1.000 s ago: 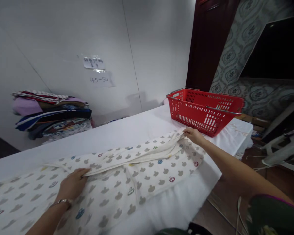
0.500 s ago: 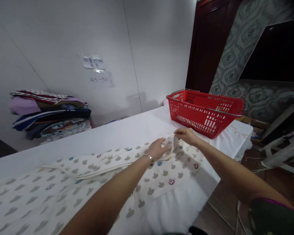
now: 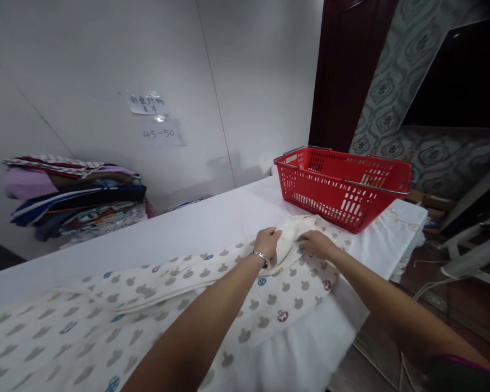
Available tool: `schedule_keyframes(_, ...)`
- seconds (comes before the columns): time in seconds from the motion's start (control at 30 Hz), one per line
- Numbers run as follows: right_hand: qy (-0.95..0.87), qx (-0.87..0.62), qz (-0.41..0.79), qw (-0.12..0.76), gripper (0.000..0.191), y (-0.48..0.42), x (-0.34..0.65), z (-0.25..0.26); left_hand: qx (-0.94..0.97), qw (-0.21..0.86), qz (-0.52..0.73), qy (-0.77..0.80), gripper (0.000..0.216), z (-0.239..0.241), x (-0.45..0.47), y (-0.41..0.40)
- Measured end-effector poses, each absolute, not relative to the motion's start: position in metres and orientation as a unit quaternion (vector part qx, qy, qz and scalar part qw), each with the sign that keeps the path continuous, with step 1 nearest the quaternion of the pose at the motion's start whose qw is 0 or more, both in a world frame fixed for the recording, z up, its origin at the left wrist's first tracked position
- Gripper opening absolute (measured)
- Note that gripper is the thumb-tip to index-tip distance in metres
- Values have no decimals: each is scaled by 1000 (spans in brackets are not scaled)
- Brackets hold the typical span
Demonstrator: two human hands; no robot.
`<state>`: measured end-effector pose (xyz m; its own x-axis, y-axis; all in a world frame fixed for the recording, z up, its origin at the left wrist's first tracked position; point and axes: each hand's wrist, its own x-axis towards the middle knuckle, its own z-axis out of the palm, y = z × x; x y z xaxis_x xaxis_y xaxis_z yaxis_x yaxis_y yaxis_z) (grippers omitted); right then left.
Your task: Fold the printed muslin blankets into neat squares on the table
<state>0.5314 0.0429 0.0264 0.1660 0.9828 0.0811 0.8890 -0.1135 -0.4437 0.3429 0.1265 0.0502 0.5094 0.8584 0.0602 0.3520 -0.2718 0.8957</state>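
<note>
The left hand (image 3: pixel 268 241) and the right hand (image 3: pixel 316 243) are now close together at the far end of the patterned cloth (image 3: pixel 179 277). Half a second ago they were a little more apart, and the cloth end lay flatter. Both hands have the fingers curled narrow on the cloth, which is raised into a small bunch between them. The cloth lies along the white tabletop (image 3: pixel 212 223), near its front edge. A red basket (image 3: pixel 343 185) stands just behind the hands. A stack of folded clothes (image 3: pixel 77 196) rests far left against the white wall.
</note>
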Motion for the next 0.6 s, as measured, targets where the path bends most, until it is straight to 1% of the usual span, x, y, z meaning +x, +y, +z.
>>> schedule_keyframes(0.1, -634, -734, 135, 204, 10, 36, 530, 27, 753, 451, 284, 386, 27, 52, 344, 128)
schedule_keyframes(0.13, -636, -725, 146, 219, 9, 30, 530, 30, 756, 452, 285, 378, 27, 53, 344, 128)
schedule_keyframes(0.2, -644, -688, 171, 288, 10, 16, 530, 40, 763, 453, 287, 361, 27, 56, 347, 127)
schedule_keyframes(0.3, -630, -622, 193, 423, 15, -2, 529, 58, 781, 451, 284, 327, 29, 62, 353, 121)
schedule_keyframes(0.4, -598, -594, 197, 500, 20, -4, 527, 71, 805, 442, 275, 284, 31, 69, 361, 108)
schedule_keyframes(0.5, -595, -567, 171, 543, 18, 5, 524, 74, 828, 428, 256, 257, 34, 76, 363, 95)
schedule_keyframes(0.6, -604, -561, 148, 546, 14, 13, 522, 73, 836, 423, 246, 247, 35, 82, 359, 88)
